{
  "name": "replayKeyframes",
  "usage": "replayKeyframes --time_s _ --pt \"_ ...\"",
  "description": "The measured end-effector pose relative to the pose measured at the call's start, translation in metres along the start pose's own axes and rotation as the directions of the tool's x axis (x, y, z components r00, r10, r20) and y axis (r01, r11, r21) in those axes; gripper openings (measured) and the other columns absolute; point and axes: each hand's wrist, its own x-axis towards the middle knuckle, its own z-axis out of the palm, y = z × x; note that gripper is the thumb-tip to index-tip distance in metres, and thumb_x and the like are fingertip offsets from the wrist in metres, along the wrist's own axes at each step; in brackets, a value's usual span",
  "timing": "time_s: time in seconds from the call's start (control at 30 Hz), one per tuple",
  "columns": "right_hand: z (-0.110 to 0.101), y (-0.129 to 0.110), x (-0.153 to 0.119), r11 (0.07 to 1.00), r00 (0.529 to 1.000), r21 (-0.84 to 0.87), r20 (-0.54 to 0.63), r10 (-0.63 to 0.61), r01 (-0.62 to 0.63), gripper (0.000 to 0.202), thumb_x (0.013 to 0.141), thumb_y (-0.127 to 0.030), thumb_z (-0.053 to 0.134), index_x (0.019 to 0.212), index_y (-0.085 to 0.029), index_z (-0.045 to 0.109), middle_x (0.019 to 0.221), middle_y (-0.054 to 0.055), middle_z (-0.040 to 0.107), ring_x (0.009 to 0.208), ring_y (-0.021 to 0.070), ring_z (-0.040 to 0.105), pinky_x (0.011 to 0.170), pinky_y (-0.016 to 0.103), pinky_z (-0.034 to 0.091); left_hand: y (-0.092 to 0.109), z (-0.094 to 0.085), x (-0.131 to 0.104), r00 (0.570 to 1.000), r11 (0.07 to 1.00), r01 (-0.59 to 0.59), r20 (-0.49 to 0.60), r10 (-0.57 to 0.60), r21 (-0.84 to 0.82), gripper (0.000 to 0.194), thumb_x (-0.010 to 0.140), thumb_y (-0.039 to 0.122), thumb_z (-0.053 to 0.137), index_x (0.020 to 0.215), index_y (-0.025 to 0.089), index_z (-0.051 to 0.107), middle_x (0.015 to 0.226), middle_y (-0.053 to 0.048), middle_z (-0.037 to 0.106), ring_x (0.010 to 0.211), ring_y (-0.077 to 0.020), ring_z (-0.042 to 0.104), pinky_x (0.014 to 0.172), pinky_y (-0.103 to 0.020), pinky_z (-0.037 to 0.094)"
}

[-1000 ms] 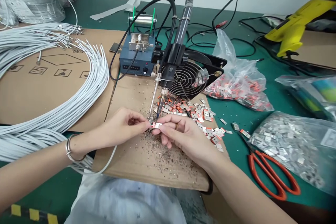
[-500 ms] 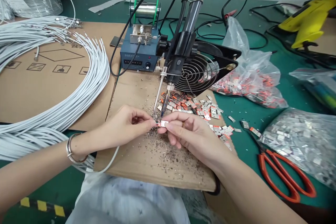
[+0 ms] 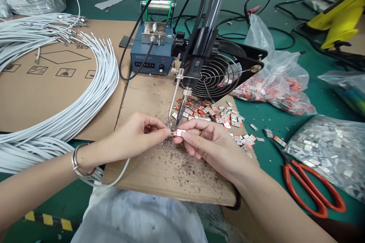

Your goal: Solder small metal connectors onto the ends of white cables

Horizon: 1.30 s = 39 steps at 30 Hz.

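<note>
Under the tip of a soldering iron (image 3: 180, 112) fixed on a stand, my two hands meet. My right hand (image 3: 211, 142) pinches a small USB connector (image 3: 180, 133) with a metal shell and an orange part. Closed at the fingertips, my left hand (image 3: 145, 131) holds the end of a white cable (image 3: 122, 172), which runs down from beneath the wrist. Thin coloured wires show at the connector's left end, close below the iron tip. Whether the tip touches them I cannot tell. A bent metal feed tube (image 3: 173, 100) ends beside the tip.
Behind stand a blue solder feeder (image 3: 151, 55) with a solder reel (image 3: 158, 4) and a black fan (image 3: 209, 78). Loose connectors (image 3: 235, 117) lie right of the iron. White cables (image 3: 99, 95) are bundled left. Orange-handled scissors (image 3: 313, 190) and a bag of metal parts (image 3: 327, 155) lie right.
The hands, connector and cable keep nearly the same pose under the iron. The whole view has shifted slightly, and the feeder's red light looks brighter.
</note>
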Motion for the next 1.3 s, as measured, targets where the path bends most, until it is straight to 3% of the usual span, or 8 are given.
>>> replayKeyframes --time_s 0.77,1.3 --pt "-0.0011 0.0005 0.0008 0.999 0.999 0.011 0.030 -0.034 0.033 0.018 0.069 -0.030 0.073 0.080 -0.017 0.066 0.069 0.004 0.069 0.042 0.0069 0.044 0.037 0.019 0.030 -0.0015 -0.0002 0.0015 1.000 1.000 0.009 0.001 -0.009 0.011 0.025 0.081 0.032 0.053 0.078 0.013 0.069 0.063 0.000 0.060 0.057 -0.0100 0.046 0.051 -0.021 0.035" --pt "-0.0007 0.0017 0.0001 0.998 1.000 -0.052 0.003 -0.029 0.029 0.018 0.071 -0.029 0.072 0.081 -0.015 0.065 0.068 0.005 0.069 0.042 0.0057 0.046 0.037 0.016 0.034 -0.0035 0.0001 0.0001 1.000 0.998 -0.019 0.009 0.018 0.060 0.025 0.082 0.030 0.051 0.076 0.011 0.066 0.057 0.003 0.049 0.054 -0.0079 0.037 0.047 -0.020 0.028"
